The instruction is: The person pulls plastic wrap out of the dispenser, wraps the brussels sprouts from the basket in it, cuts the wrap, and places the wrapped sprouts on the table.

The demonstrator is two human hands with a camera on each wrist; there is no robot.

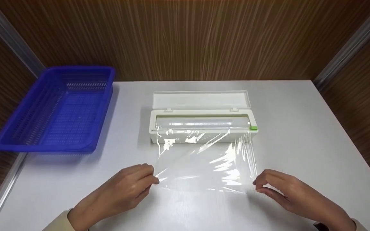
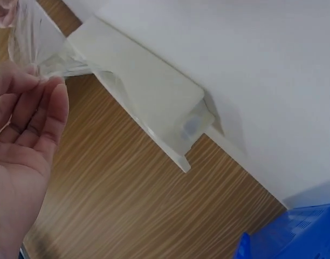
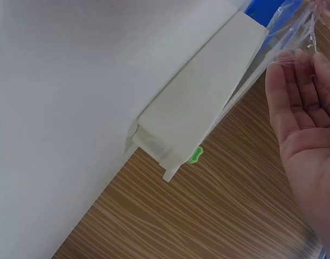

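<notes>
A white cling film dispenser (image 1: 201,112) stands on the table with its lid (image 1: 201,100) tipped back and the film roll (image 1: 202,122) inside. From its front edge a clear sheet of cling film (image 1: 201,166) stretches toward me. My left hand (image 1: 124,186) pinches the sheet's near left corner between thumb and fingers. At the near right corner, my right hand (image 1: 287,192) pinches the film too. The green slide cutter (image 1: 253,127) sits at the right end of the dispenser's front edge. In both wrist views the film looks gathered at the fingertips.
A blue plastic basket (image 1: 96,128) stands at the left of the white table (image 1: 307,138). Wood-grain panels (image 1: 185,41) rise behind the table and on both sides.
</notes>
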